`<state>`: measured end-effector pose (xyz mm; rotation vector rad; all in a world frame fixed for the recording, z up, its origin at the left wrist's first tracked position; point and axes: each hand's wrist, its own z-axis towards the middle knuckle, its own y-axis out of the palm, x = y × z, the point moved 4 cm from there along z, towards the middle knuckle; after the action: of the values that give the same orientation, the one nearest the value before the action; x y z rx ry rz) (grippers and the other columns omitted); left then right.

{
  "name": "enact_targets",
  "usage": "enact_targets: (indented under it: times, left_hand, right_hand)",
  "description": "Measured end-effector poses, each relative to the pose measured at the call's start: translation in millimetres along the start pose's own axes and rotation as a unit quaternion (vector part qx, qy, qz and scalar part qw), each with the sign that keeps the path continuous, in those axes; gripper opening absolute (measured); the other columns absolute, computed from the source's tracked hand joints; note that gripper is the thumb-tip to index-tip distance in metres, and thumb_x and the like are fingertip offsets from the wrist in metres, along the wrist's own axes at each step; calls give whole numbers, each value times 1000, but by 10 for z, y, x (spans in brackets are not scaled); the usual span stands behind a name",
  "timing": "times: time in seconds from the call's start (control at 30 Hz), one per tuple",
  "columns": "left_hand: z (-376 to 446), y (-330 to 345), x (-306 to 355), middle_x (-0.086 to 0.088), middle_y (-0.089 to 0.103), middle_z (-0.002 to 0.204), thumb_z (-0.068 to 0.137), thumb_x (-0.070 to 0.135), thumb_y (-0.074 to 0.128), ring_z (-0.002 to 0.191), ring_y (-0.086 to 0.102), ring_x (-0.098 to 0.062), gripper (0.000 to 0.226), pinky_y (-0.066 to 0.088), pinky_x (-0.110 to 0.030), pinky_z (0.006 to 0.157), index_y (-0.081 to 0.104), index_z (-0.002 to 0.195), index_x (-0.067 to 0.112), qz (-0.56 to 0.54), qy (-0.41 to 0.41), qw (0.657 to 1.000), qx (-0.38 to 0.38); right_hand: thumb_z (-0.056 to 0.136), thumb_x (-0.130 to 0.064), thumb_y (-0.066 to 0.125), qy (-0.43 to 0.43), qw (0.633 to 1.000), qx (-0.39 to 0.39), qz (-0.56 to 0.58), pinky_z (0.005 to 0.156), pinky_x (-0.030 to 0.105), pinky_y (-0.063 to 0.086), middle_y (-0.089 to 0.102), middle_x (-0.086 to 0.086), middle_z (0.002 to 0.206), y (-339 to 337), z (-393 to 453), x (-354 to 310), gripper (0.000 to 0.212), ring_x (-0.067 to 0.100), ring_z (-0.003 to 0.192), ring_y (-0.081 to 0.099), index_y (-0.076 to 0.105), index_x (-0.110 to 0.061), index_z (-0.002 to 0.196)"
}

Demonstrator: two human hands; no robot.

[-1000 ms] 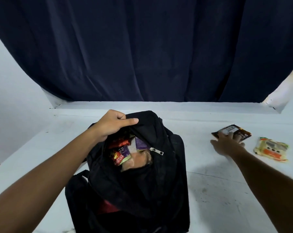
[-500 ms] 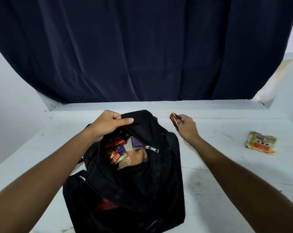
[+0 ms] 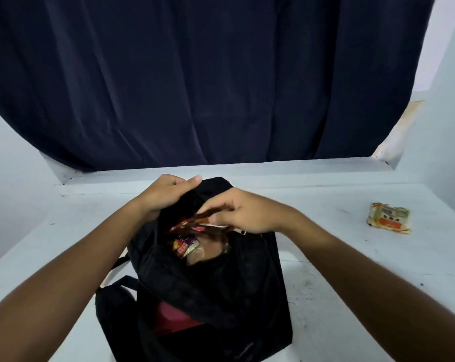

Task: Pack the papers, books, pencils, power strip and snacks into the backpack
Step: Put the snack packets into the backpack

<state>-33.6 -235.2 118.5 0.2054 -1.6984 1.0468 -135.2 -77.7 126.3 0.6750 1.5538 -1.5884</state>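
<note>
The right hand point(image 3: 247, 212) pinches a brown foil snack packet point(image 3: 195, 222) into the black fabric backpack point(image 3: 221, 283), whose rim the left hand point(image 3: 166, 197) grips; a yellow-orange snack pack point(image 3: 389, 217) waits near the table's point(image 3: 351, 283) right edge.

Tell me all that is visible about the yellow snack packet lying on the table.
The yellow snack packet, a soft, puffy, plastic-looking rectangle with an orange band and a pale label panel, lies flat on the white table at the far right. It looks sealed. Nothing but the table touches it; both hands and the black backpack are well apart from it.

Worktop inventory, counted
One backpack point(image 3: 208, 283); one loose snack packet point(image 3: 389, 217); one held snack packet point(image 3: 195, 222); several packets inside, uncountable.
</note>
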Motion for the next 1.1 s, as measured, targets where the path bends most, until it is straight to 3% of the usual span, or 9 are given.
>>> enact_targets:
  times: [0.17, 0.27, 0.33, 0.43, 0.53, 0.63, 0.83, 0.93, 1.1]
  left_hand:
    - [5, -56, 45, 0, 18, 57, 87, 54, 63, 50, 20, -15, 62, 21, -32, 52, 19, 57, 22, -10, 15, 1000, 0]
    - [-3, -64, 66, -1, 15, 61, 86, 54, 63, 53, 18, -15, 63, 22, -29, 52, 15, 63, 20, 4, 25, 1000, 3]
    - [0, -66, 75, -1, 15, 61, 87, 54, 63, 54, 17, -14, 63, 21, -28, 52, 15, 63, 21, 8, 30, 1000, 2]
    - [-13, -75, 85, 0, 15, 60, 87, 52, 64, 52, 17, -14, 63, 22, -27, 52, 17, 57, 23, 9, 39, 999, 4]
    - [-19, -67, 104, 2, 14, 59, 87, 51, 65, 52, 16, -13, 63, 25, -27, 58, 18, 56, 23, 10, 42, 999, 7]
    - [-22, -76, 120, 6, 13, 56, 88, 49, 65, 51, 15, -12, 63, 24, -29, 61, 17, 55, 23, 10, 49, 999, 16]
    - [-23, -81, 91, 5, 14, 55, 88, 49, 65, 49, 15, -11, 63, 22, -17, 45, 18, 55, 22, 7, 57, 998, 18]
    - [-4, -43, 78, 7, 16, 52, 89, 46, 64, 46, 17, -9, 63, 23, -15, 42, 19, 53, 22, 0, 57, 998, 15]
    - [-13, -12, 73, 4, 16, 55, 88, 49, 64, 48, 18, -11, 63, 23, -24, 51, 19, 54, 22, -3, 50, 999, 8]
  right_hand:
    - [88, -20, 63, -12, 968, 81, -237, 88, 29, 49, 69, 1, 110, 416, 149, -33, 38, 20, 102, 61, 62, -29, 125]
    - [80, -19, 70, -76, 924, 91, -363, 88, 41, 50, 64, 5, 117, 716, 250, 3, 46, 28, 121, 51, 60, -19, 125]
    - [69, -18, 79, -93, 898, 102, -417, 83, 37, 52, 66, 7, 112, 772, 366, 100, 53, 32, 115, 55, 64, -13, 119]
    - [64, -20, 82, -78, 880, 83, -462, 81, 31, 47, 65, 6, 102, 764, 554, 226, 56, 26, 99, 57, 64, -15, 117]
    - [91, -24, 57, -42, 871, 47, -487, 96, 39, 37, 60, 9, 115, 772, 669, 288, 34, 29, 111, 53, 57, -16, 124]
    - [99, -29, 38, 27, 866, 3, -499, 100, 44, 33, 59, 13, 123, 774, 754, 283, 34, 32, 117, 51, 56, -13, 122]
    - [91, -30, 51, 0, 853, 7, -522, 102, 39, 33, 55, 12, 127, 788, 721, 163, 42, 30, 119, 48, 50, -11, 129]
    - [84, -29, 61, -87, 837, 50, -538, 89, 37, 45, 63, 9, 109, 818, 634, 130, 33, 29, 104, 57, 63, -9, 110]
    - [59, -23, 78, -79, 820, 94, -558, 51, 28, 51, 65, 2, 72, 851, 575, 302, 20, 24, 70, 65, 71, -14, 76]
